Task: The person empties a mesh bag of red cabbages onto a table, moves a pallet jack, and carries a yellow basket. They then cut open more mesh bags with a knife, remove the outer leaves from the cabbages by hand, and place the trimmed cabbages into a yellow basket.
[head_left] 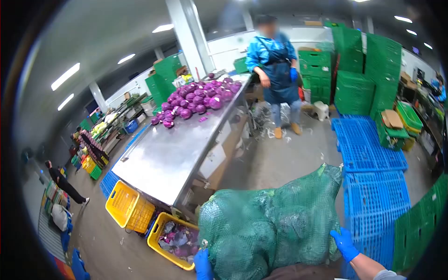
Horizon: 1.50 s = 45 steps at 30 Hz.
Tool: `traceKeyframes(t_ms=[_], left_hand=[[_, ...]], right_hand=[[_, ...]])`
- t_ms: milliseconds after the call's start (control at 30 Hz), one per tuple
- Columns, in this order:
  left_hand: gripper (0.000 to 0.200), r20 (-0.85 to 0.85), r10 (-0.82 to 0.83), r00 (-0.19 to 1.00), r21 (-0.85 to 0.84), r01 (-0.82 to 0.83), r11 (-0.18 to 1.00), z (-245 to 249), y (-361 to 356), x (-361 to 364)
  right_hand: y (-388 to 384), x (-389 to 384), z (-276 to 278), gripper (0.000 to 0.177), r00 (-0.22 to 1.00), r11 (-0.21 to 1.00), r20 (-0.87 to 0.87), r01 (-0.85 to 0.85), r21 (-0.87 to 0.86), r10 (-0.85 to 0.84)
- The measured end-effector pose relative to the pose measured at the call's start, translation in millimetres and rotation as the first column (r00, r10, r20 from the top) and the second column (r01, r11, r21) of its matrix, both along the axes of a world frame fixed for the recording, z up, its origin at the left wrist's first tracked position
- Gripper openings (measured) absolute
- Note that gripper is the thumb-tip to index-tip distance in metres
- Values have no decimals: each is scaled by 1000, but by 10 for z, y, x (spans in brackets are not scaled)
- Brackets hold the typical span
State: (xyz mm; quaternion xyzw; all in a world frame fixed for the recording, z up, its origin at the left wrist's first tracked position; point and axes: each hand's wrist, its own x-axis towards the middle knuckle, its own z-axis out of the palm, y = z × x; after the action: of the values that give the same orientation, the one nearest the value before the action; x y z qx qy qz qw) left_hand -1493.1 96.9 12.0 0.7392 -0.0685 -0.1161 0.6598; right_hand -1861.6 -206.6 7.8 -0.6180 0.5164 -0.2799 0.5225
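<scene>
A bulging green mesh sack (275, 224) full of large round lumps, which look like cabbages, fills the lower middle of the head view, close to my body. My left hand (203, 265), in a blue glove, grips the sack's lower left side; part of it is cut off by the frame's bottom edge. On the sack's right side, my right hand (345, 245), also blue-gloved, has its fingers closed on the netting. Beyond the sack stands a metal table (163, 151), with a heap of purple cabbages (198, 100) at its far end.
Yellow crates (172, 218) stand at the table's near end, one holding purple scraps. Blue plastic pallets (373, 200) lie to the right, near stacked green crates (354, 91). A person in a dark apron (277, 70) stands beyond the table's right side.
</scene>
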Motion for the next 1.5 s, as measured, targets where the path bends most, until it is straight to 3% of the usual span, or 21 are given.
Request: traceKeyframes(t_ms=[67, 133, 167, 267, 300, 367, 400, 433, 567, 633, 733, 833, 900, 967, 1100, 1233, 1300, 1367, 1433, 1467, 1500], left_hand=[[25, 180, -57, 982, 88, 42, 995, 99, -233, 448], [27, 133, 44, 990, -19, -42, 999, 82, -501, 915], [27, 66, 63, 996, -72, -58, 996, 108, -573, 1114], [20, 456, -6, 890, 130, -61, 990, 293, -623, 1574], [17, 144, 73, 987, -103, -58, 993, 500, -697, 1624], [17, 128, 174, 976, -250, -138, 958, 967, -945, 1708], [21, 508, 56, 860, 131, -142, 981, 932, -916, 1845], [25, 183, 138, 973, -180, -105, 978, 1206, -1057, 1815], [33, 190, 148, 971, -279, -91, 956, 1279, -1162, 2005], [29, 286, 287, 914, -263, -213, 941, 1462, -1342, 2186], [49, 25, 407, 913, -340, -375, 862, 1956, -1703, 2087], [53, -67, 475, 877, -323, -470, 822, 1807, -1713, 2537], [55, -211, 509, 834, -347, -551, 759, 1690, -1713, 2864], [56, -271, 524, 807, -351, -590, 727, 1623, -1697, 3272], [49, -394, 522, 756, -409, -653, 637, 1486, -1745, 3905], [48, -362, 379, 852, -470, -518, 715, 1236, -1658, 4729], [52, -154, 455, 877, -483, -468, 740, 1200, -1655, 5278], [48, -308, 381, 872, -570, -490, 660, 383, -920, 5905], [34, -236, 572, 785, -450, -611, 652, 147, -762, 6436], [35, -218, 563, 797, -487, -589, 645, -37, -638, 6622], [35, -213, 601, 771, -463, -621, 632, -156, -570, 6769]], right_hand=[[-410, 512, -18, 26, 995, 996, -76, -69, -58, 64], [-809, 959, 79, 27, 979, 985, -177, -125, -119, 103], [-910, 1221, 144, 26, 991, 983, -95, -106, -148, 93], [-1135, 1838, 325, 26, 990, 985, 11, -137, -106, 139], [-1273, 2088, 409, 26, 984, 983, 59, -166, -79, 170], [-1528, 2559, 404, 26, 973, 978, 106, -197, -68, 204], [-1649, 2762, 405, 26, 960, 971, 151, -229, -72, 237], [-1746, 2982, 448, 26, 948, 965, 177, -256, -66, 263], [-2180, 3896, 451, 26, 900, 935, 254, -342, -95, 355], [-2417, 4421, 610, 26, 844, 893, 293, -439, -102, 449], [-2702, 5140, 762, 30, 793, 830, 249, -522, -195, 557], [-2887, 5838, 1124, 36, 747, 736, 104, -605, -304, 657], [-2905, 6367, 1502, 41, 585, 499, -123, -768, -402, 802], [-3053, 7154, 1521, 42, 551, 515, -64, -810, -280, 832], [-3157, 8774, 1526, 41, 503, 448, -40, -801, -398, 863], [-3194, 10507, 897, 39, 459, 380, -256, -874, -303, 851], [-3214, 11074, 458, 37, 625, 407, -262, -716, -567, 736], [-2978, 11028, 980, 39, 661, 571, -100, -706, -420, 744], [-3098, 11540, 615, 45, 576, 149, -398, -680, -718, 714], [-3093, 11619, 604, 42, 636, 346, -343, -708, -616, 691], [-3133, 11701, 563, 37, 657, 357, -354, -697, -622, 666]])
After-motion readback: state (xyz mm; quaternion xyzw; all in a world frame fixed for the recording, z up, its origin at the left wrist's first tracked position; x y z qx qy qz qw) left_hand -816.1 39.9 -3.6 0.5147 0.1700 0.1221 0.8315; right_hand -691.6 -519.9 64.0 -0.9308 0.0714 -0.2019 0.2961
